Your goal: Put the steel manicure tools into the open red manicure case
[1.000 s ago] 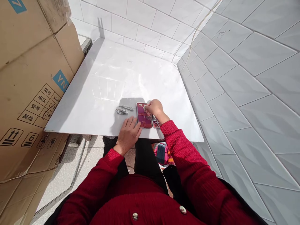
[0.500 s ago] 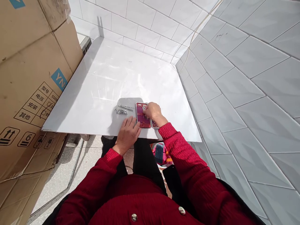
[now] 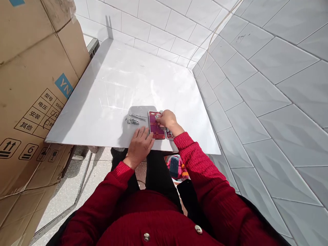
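An opened manicure set case (image 3: 156, 130), dark red inside with a pale rim, lies near the front edge of the white tabletop (image 3: 123, 92). Over the case, my right hand (image 3: 167, 120) is closed in a pinch; whatever is between the fingertips is too small to make out. Metal tools, one with round finger loops, show in the case's right half beneath that hand. My left hand (image 3: 139, 145) lies flat with fingers spread, its thumb touching the case's lower left edge. Just beyond its fingertips lies a small pile of slim metal tools (image 3: 134, 119).
Tall cardboard boxes (image 3: 33, 89) stand along the left side. Tiled walls (image 3: 256, 85) close off the back and right, with a pale cable (image 3: 211, 39) in the corner. Below the table's front edge are a pink bag (image 3: 176, 174) and a dark phone (image 3: 174, 166).
My right hand has shifted slightly up over the case, still pinched, and more of the looped tool shows. My left hand has stayed in place.
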### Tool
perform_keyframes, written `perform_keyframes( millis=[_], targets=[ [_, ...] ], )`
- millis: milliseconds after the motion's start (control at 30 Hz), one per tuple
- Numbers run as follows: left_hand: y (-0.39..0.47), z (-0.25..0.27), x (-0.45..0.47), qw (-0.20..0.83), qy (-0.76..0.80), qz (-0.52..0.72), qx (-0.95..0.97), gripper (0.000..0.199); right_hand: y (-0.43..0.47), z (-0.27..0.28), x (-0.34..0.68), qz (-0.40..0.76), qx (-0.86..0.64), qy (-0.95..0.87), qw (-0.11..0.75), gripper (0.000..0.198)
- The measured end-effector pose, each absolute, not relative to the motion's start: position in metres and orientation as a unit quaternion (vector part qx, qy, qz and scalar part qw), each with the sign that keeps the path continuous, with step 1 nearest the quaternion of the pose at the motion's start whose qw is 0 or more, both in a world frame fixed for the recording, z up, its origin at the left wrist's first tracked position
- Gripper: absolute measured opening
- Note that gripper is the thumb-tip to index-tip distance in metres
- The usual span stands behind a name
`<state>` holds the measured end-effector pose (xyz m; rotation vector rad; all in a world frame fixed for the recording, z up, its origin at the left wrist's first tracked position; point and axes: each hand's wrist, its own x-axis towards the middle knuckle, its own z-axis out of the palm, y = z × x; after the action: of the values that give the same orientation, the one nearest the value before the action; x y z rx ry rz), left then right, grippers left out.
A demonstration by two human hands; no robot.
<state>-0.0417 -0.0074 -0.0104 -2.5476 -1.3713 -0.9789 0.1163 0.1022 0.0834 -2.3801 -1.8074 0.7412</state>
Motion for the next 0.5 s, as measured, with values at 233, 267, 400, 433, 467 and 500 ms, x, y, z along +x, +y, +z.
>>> perform_keyframes(
  millis=[233,267,400,433,467,500],
  targets=[
    [-0.007,-0.012,-0.042,0.037,-0.448,-0.323,-0.833,0.031,0.103,0.086,0.105,0.097,-0.735,-0.669,-0.057,0.019],
    [-0.007,-0.012,-0.042,0.028,-0.448,-0.324,-0.832,0.031,0.105,0.085,0.105,0.094,-0.727,-0.678,-0.06,0.018],
    [-0.007,-0.012,-0.041,0.012,-0.451,-0.327,-0.831,0.032,0.113,0.082,0.107,0.114,-0.711,-0.69,-0.078,0.017],
    [-0.007,-0.012,-0.041,0.012,-0.451,-0.326,-0.831,0.032,0.114,0.082,0.108,0.122,-0.712,-0.687,-0.084,0.017],
    [-0.007,-0.012,-0.041,0.014,-0.451,-0.324,-0.831,0.032,0.115,0.082,0.109,0.128,-0.713,-0.684,-0.086,0.018],
    [-0.008,-0.011,-0.042,0.016,-0.452,-0.322,-0.832,0.032,0.116,0.082,0.109,0.131,-0.715,-0.682,-0.086,0.019]
  ],
)
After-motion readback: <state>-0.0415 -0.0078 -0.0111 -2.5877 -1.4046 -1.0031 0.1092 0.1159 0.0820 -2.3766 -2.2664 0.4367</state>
